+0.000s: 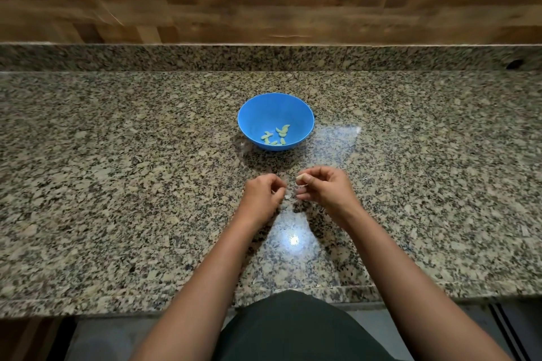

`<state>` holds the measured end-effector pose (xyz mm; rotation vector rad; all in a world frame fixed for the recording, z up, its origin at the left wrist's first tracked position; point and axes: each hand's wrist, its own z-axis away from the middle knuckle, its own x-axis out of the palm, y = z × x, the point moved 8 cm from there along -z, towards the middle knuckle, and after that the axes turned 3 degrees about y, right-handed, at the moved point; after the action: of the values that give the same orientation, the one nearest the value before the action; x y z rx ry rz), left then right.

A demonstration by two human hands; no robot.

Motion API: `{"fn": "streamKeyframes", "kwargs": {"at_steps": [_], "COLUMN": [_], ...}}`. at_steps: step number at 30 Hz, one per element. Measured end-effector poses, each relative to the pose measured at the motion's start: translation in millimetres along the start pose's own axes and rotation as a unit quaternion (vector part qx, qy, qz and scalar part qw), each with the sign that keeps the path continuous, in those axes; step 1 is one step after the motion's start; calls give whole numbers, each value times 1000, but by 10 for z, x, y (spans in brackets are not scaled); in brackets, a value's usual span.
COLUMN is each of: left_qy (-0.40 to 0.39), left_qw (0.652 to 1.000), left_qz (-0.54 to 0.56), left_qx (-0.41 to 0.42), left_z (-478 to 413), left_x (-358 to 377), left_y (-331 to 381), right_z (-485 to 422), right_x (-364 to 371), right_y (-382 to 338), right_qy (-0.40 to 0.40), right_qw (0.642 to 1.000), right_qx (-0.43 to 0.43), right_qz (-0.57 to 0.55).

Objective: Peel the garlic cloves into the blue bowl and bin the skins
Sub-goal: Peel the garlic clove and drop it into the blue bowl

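Where the speckled granite tabletop [117,184] runs out to the left, it carries nothing but its own pattern. The left hand [265,195] hovers low over the middle of the slab, its fingers [278,189] curled in with thumb and forefinger drawn close. Whether they pinch a scrap of skin is too small to tell. Beyond it, further back, stands the blue bowl [264,108], upright and well apart from both hands, with several peeled cloves [277,135] lying loose in its bottom. Just right of the left hand, a few pale skin scraps [289,197] lie on the stone in the gap between the hands. Above them is a garlic clove [302,177], lifted off the tabletop and pinched at its near end between the thumb and forefinger of the right hand [325,187]. That hand's other fingers are folded beneath.
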<state>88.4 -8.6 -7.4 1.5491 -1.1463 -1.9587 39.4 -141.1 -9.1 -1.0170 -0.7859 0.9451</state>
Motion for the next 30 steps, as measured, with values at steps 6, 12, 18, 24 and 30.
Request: {"fn": "streamKeyframes", "kwargs": {"at_steps": [6, 12, 18, 24, 30], "left_qy": [35, -1, -8, -52, -53], "left_qw": [999, 994, 986, 945, 926], "left_qz": [-12, 106, 163, 310, 353], "left_qx": [17, 6, -29, -86, -120], "left_z": [6, 12, -18, 16, 12], "left_x": [-90, -10, 37, 104, 136], "left_y": [37, 86, 55, 17, -70], "right_z": [26, 41, 19, 11, 34], "right_x": [15, 30, 17, -56, -150], "right_y": [53, 37, 46, 101, 51], "right_qy": [-8, -10, 6, 33, 92], "right_qw": [1000, 999, 1000, 997, 978], "right_qx": [-7, -21, -15, -13, -57], "right_qz": [11, 28, -6, 73, 180]}}
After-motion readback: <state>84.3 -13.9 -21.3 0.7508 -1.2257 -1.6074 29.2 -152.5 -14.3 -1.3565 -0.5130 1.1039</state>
